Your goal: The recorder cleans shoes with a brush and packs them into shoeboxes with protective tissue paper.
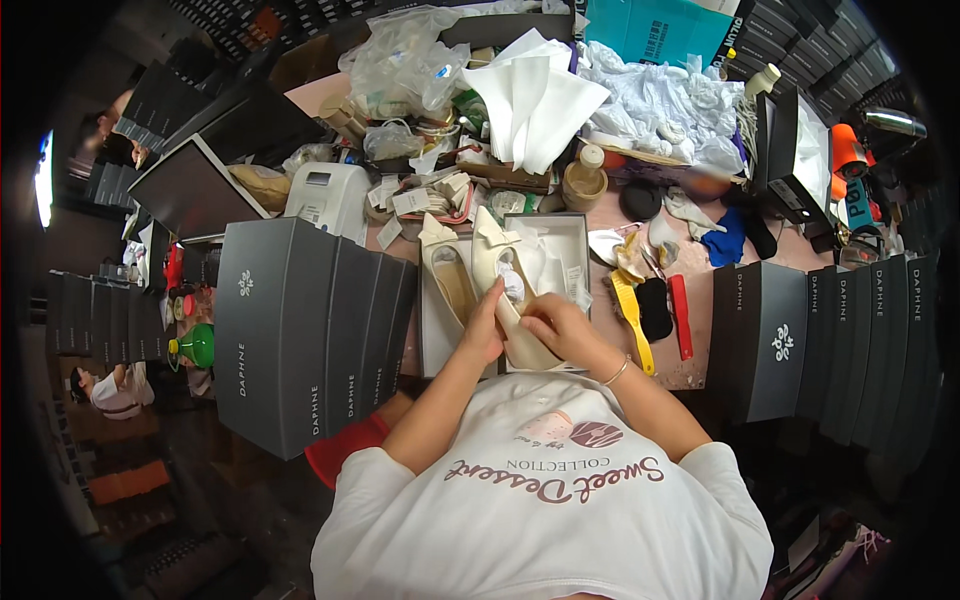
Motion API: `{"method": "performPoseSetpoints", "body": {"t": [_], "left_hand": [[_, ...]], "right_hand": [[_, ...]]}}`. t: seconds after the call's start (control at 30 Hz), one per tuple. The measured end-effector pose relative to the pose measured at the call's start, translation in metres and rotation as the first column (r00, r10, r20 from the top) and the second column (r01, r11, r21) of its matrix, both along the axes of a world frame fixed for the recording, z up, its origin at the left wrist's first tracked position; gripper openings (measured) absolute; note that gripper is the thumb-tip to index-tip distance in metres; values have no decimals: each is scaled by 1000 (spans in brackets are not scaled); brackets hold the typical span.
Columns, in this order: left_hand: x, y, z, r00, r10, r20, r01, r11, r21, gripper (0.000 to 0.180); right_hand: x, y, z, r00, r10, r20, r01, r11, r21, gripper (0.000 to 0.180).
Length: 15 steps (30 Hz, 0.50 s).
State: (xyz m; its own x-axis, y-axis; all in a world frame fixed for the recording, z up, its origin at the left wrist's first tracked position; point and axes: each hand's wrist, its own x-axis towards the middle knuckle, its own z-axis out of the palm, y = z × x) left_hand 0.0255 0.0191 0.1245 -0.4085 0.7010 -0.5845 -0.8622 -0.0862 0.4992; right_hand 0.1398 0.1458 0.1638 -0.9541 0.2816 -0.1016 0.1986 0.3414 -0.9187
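A cream pointed flat shoe with a bow on its toe lies toe-away in front of me. My left hand grips its left side, thumb along the edge of the opening. Curled against the right edge near the heel are the fingers of my right hand; whether they pinch the shoe's rim or something small is hidden. White crumpled paper shows inside that shoe. Its mate, another cream flat shoe, rests just to the left. Both are over an open shoe box with a white inside.
Dark shoe boxes stand stacked at the left, and more boxes at the right. A yellow brush, a black brush and a red brush lie right of the shoes. Behind are a bottle, white paper sheets and a label printer.
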Motion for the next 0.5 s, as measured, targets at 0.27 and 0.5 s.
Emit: {"method": "performPoseSetpoints", "body": {"t": [0.27,0.5], "left_hand": [[7,-11,11,974,-66,-219,73,997,23,56],[-15,-15,20,998,-60,15,58,989,134,72]], "right_hand": [[-28,-2,0,998,-42,52,17,906,423,44],[-14,32,5,985,-168,-44,166,985,-42,40]]}}
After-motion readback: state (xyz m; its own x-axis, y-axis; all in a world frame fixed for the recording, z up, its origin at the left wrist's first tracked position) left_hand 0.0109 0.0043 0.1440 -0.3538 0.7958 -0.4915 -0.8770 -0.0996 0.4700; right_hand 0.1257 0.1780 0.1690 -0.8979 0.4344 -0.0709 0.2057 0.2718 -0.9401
